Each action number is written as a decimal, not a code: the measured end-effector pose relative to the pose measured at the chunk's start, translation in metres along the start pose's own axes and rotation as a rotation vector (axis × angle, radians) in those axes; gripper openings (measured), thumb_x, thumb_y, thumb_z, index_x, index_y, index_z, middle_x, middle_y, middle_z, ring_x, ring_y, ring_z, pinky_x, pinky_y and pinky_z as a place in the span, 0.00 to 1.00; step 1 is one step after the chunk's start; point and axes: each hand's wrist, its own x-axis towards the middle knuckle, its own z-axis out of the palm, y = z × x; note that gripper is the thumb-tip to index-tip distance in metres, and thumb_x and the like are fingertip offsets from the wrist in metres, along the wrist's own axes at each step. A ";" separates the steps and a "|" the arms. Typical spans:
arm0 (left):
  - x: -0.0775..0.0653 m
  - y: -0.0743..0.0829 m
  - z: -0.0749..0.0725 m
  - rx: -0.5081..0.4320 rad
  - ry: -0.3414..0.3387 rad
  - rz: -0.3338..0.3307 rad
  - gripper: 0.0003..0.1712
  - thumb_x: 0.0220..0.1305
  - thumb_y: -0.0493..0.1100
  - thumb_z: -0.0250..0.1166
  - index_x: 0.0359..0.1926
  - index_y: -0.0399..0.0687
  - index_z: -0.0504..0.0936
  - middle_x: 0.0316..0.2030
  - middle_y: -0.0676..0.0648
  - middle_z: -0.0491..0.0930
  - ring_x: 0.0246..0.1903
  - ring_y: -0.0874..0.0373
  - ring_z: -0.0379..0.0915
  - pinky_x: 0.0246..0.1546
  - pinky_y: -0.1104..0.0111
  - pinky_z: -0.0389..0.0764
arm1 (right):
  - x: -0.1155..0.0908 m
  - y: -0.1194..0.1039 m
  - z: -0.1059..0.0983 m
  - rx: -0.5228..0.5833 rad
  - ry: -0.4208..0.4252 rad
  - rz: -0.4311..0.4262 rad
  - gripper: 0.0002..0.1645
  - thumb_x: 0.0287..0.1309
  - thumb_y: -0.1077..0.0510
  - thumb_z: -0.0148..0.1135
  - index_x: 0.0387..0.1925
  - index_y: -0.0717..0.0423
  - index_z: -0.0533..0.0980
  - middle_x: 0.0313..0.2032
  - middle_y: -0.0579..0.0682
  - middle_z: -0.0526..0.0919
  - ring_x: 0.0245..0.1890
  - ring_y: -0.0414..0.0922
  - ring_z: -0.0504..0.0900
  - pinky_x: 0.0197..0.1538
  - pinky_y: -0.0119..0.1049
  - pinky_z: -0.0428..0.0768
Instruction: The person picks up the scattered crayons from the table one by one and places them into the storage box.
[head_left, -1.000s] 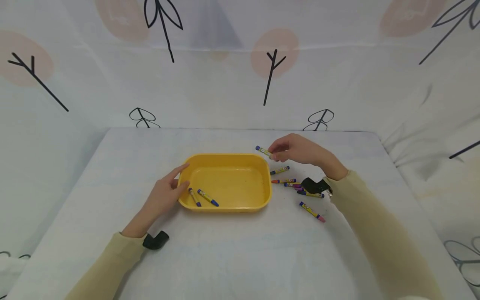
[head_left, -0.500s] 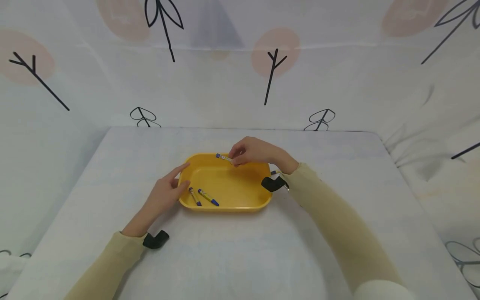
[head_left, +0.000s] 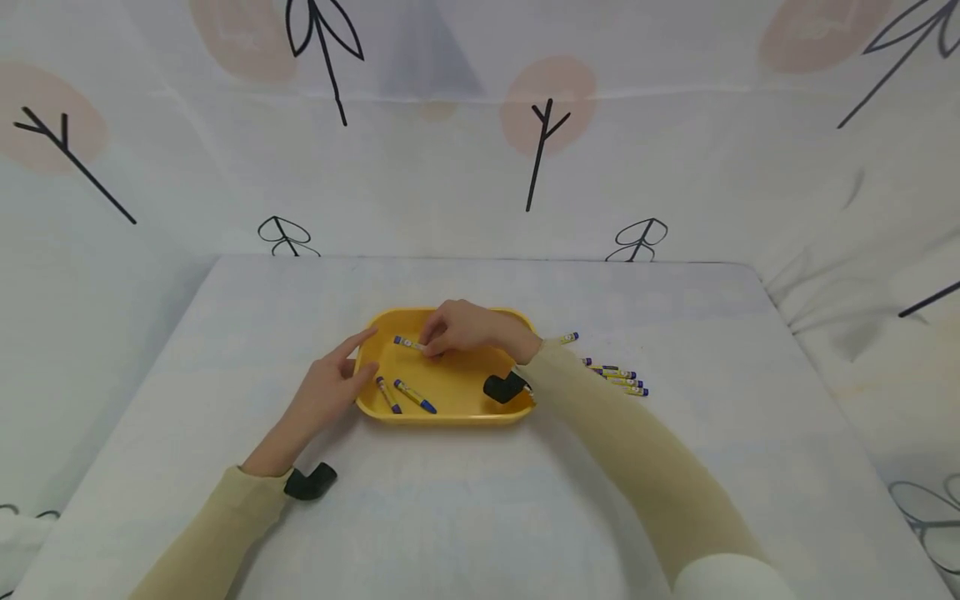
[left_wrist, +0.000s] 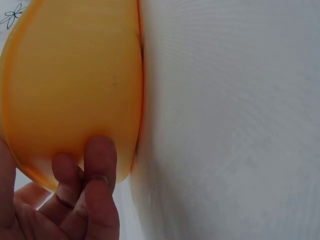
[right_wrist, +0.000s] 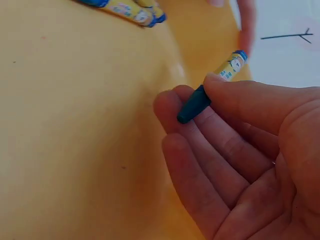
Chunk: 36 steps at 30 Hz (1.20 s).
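Right hand (head_left: 461, 327) has thumb + fingers pinched on a slim wax crayon w/ a printed yellow-and-white wrapper (head_left: 407, 342), just left of centre frame, inside the walls of the shallow yellow plastic tray (head_left: 450, 419). Can't tell from where I'm standing if it's touching the bottom. Imo the way to set it down well: go low, lay it level, then ease the thumb off, bc a drop from height would prob make it roll. Also stay clear of the two blue-and-yellow crayons (head_left: 415, 396) at the tray's lower left. Left hand (head_left: 337, 375) grips the tray's left end, fingers bent against the outer wall; steady enough imo, just don't push down or it might tip. Looks-wise, the held one has a dark teal tapered tip aimed back at the fingers, blue cap-like end pointing left. More yellow-wrapped crayons (head_left: 618, 377) lie right of centre, partly behind the beige sleeve (head_left: 615, 442).
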 end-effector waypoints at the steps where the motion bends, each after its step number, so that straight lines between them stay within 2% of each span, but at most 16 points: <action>1: 0.000 0.000 0.000 -0.003 0.002 0.001 0.33 0.72 0.50 0.59 0.75 0.63 0.62 0.20 0.49 0.68 0.21 0.55 0.65 0.23 0.67 0.66 | 0.001 0.001 0.002 -0.010 0.003 -0.001 0.11 0.63 0.57 0.67 0.44 0.59 0.83 0.33 0.47 0.88 0.34 0.39 0.82 0.41 0.30 0.77; 12: 0.001 -0.002 0.000 -0.004 0.004 0.020 0.33 0.72 0.50 0.59 0.75 0.62 0.62 0.21 0.49 0.70 0.21 0.55 0.65 0.23 0.66 0.66 | 0.004 0.002 0.009 0.004 0.025 -0.010 0.11 0.63 0.58 0.66 0.46 0.57 0.83 0.35 0.45 0.87 0.34 0.42 0.82 0.39 0.31 0.77; 20: 0.002 -0.002 0.002 0.010 0.009 0.015 0.33 0.72 0.48 0.59 0.75 0.61 0.62 0.20 0.48 0.69 0.21 0.55 0.65 0.23 0.66 0.66 | -0.009 0.003 0.000 0.039 0.054 -0.067 0.16 0.64 0.56 0.66 0.51 0.58 0.82 0.41 0.43 0.87 0.42 0.39 0.83 0.47 0.33 0.78; 23: 0.002 -0.002 0.003 0.007 0.009 0.026 0.33 0.72 0.48 0.60 0.75 0.60 0.62 0.21 0.48 0.70 0.21 0.54 0.66 0.24 0.66 0.67 | -0.022 0.006 -0.010 0.068 0.077 -0.087 0.18 0.64 0.55 0.66 0.52 0.59 0.82 0.43 0.43 0.87 0.44 0.39 0.83 0.50 0.35 0.78; 28: 0.002 -0.002 0.003 0.009 0.013 0.042 0.33 0.72 0.48 0.60 0.75 0.59 0.63 0.21 0.48 0.71 0.21 0.54 0.67 0.24 0.66 0.67 | -0.058 0.017 -0.032 0.134 0.163 -0.052 0.20 0.64 0.52 0.67 0.53 0.58 0.81 0.44 0.45 0.87 0.46 0.42 0.83 0.54 0.39 0.77; 31: 0.002 -0.001 0.003 0.007 0.009 0.037 0.33 0.72 0.48 0.60 0.75 0.59 0.62 0.21 0.48 0.72 0.22 0.54 0.67 0.24 0.66 0.67 | -0.081 0.031 -0.047 0.183 0.238 -0.022 0.21 0.63 0.51 0.67 0.54 0.58 0.81 0.45 0.47 0.86 0.47 0.45 0.82 0.55 0.43 0.76; 36: 0.001 -0.002 0.003 0.008 0.009 0.017 0.34 0.72 0.48 0.60 0.75 0.60 0.62 0.23 0.47 0.73 0.23 0.53 0.67 0.25 0.65 0.68 | -0.112 0.065 -0.067 0.243 0.364 0.040 0.21 0.65 0.54 0.65 0.56 0.60 0.79 0.48 0.52 0.84 0.50 0.57 0.79 0.57 0.51 0.75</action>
